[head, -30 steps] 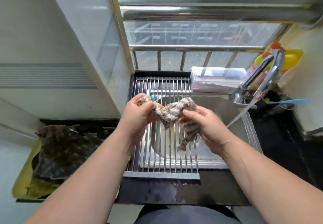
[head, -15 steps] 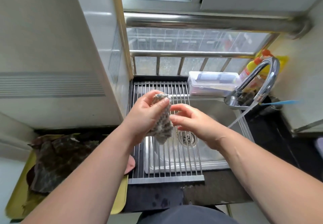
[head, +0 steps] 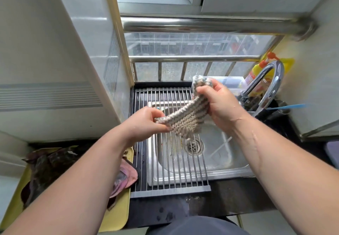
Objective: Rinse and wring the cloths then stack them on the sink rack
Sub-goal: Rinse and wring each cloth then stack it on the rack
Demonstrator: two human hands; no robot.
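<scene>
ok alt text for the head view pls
The left hand and right hand hold a striped cloth stretched between them, above the rack that lies over the sink. A tap curves in at the right, and a tray with dark cloths sits at the left.

Cloth (head: 185, 119) stretched between your two hands, above the rack (head: 161, 170).
Your left hand (head: 145, 122) grips the cloth's near-left end and your right hand (head: 220, 104) its far-right end. The rack lies across the left part of the sink (head: 233, 170), with the drain (head: 192, 145) in the sink below the cloth. A tray (head: 119, 212) sits left of the rack and holds a pile of cloths (head: 51, 165). The faucet (head: 275, 80) stands at the sink's far right, bottles (head: 255, 73) are behind it, and a box (head: 233, 82) is just left of it. The counter (head: 238, 196) runs along the near side.
</scene>
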